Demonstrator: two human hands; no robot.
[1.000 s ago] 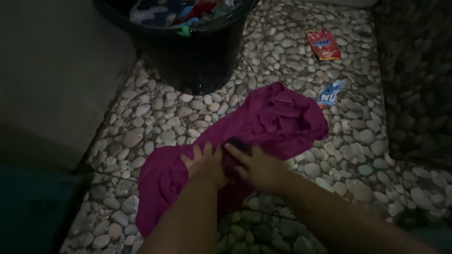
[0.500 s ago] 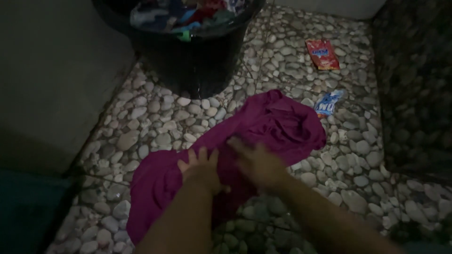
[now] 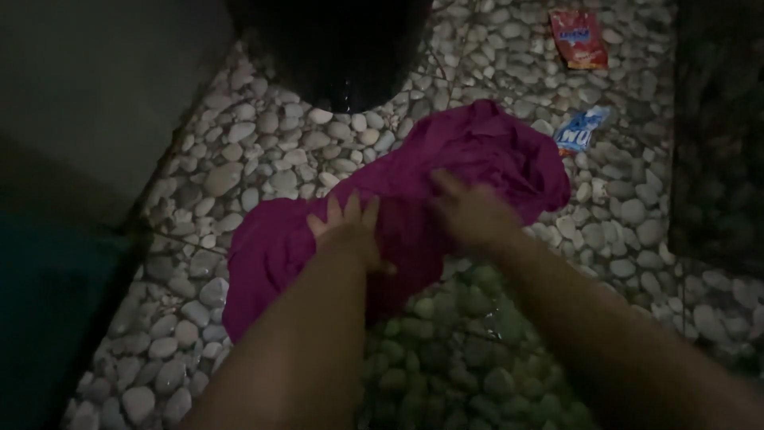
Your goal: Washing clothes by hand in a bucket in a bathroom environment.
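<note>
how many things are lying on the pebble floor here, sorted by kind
purple cloth, under the left hand and the right hand: 1
sachets, one red sachet and one blue and white sachet: 2
black bucket: 1
total: 4

The floor (image 3: 239, 159) is set all over with pale rounded pebbles in dark mortar, wet and glinting near the bottom edge. A plain, dim wall (image 3: 87, 87) rises on the left, and a dark stony surface (image 3: 716, 119) closes the right side. The light is low and murky, brightest on the pebbles in the middle and fading toward the corners.
</note>
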